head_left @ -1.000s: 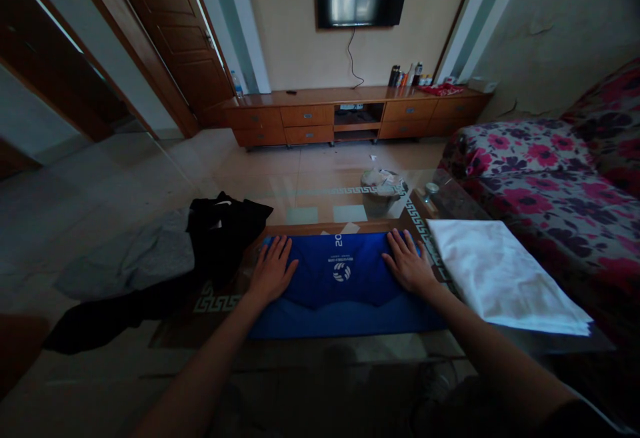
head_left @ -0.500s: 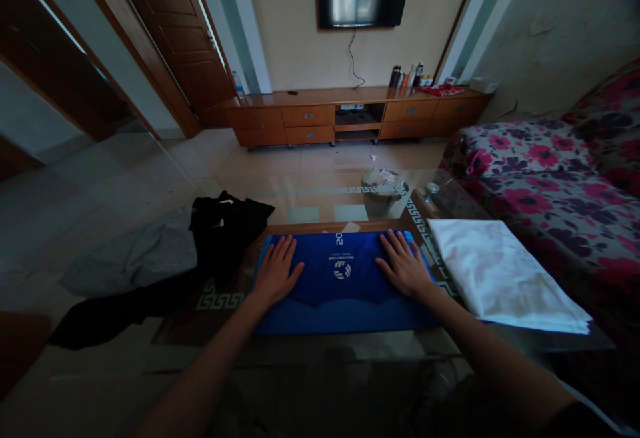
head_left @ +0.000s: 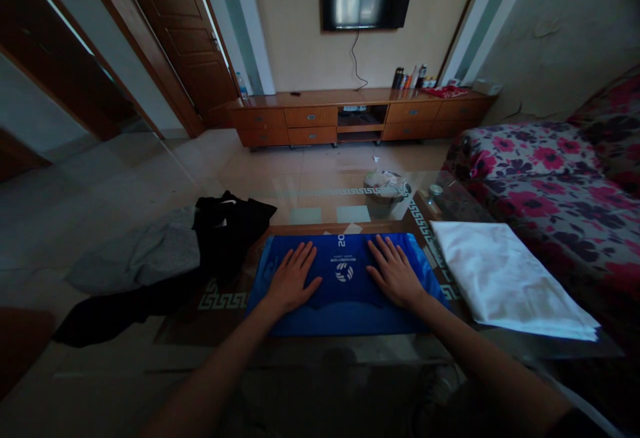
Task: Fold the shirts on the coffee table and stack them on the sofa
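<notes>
- Lying folded before us on the glass table (head_left: 225, 300): a blue logo-printed garment (head_left: 345, 291).
- Our left hand (head_left: 294, 281) and right hand (head_left: 399, 279) lie spread on it, gripping nothing, perhaps to hold it smooth.
- We see its white print (head_left: 341, 241) cut off at the far edge; dimness hides the black clothing's (head_left: 220, 238) folds.

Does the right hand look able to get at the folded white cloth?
Probably yes: the right hand rests on the folded blue fabric, and no object stands between it and the folded white cloth.
</notes>
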{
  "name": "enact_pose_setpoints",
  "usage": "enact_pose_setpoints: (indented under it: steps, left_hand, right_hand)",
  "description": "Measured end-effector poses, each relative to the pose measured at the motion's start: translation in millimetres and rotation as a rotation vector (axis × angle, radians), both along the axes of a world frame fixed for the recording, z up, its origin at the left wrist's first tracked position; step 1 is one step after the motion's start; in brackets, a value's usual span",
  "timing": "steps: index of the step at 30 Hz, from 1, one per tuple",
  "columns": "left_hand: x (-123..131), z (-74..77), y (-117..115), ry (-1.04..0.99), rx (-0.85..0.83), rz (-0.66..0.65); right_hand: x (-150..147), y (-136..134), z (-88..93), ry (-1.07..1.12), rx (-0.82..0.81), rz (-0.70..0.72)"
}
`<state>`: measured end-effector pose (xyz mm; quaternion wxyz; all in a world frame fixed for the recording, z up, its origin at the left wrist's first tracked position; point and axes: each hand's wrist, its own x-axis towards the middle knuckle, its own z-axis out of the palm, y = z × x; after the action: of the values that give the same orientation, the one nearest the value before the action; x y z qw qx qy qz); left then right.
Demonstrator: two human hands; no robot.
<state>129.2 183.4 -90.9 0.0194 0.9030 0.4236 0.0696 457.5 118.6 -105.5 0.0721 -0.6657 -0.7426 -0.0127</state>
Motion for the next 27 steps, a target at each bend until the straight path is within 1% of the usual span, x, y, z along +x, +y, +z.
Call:
enact_pose_setpoints:
  steps: [3, 6, 10, 13, 15, 17, 20, 23, 27]
  left_hand:
    - [4, -1.1, -2, 0.004, -0.039, -0.018]
    - [8, 2.5, 1, -0.012, -0.052, 0.017]
    - [27, 10.8, 8, -0.098, -0.002, 0.1]
    - [46, 9.5, 15, -0.147, 0.034, 0.08]
    - [55, 3.7, 19, -0.146, 0.035, 0.063]
    - [58, -3.7, 22, -0.127, 0.018, 0.06]
    - [56, -11.6, 24, -0.091, -0.025, 0.067]
    - [52, -12.6, 25, -0.075, -0.045, 0.062]
    - [44, -10.0, 27, -0.07, -0.032, 0.069]
  right_hand:
    - [-10, 0, 0.5, 0.009, -0.049, -0.032]
    - [-18, 4, 6.7, 0.024, -0.081, -0.066]
    - [-35, 23, 25.6, 0.071, -0.036, -0.085]
    - [-52, 40, 32.2, 0.08, -0.002, -0.038]
    - [-60, 47, 28.3, 0.069, 0.001, 0.028]
    - [-64, 51, 19.7, 0.061, -0.023, 0.079]
    - [-62, 50, 7.3, 0.067, -0.076, 0.098]
    - [-59, 48, 3.7, 0.077, -0.092, 0.101]
    - [-49, 46, 6.3, 0.074, -0.092, 0.082]
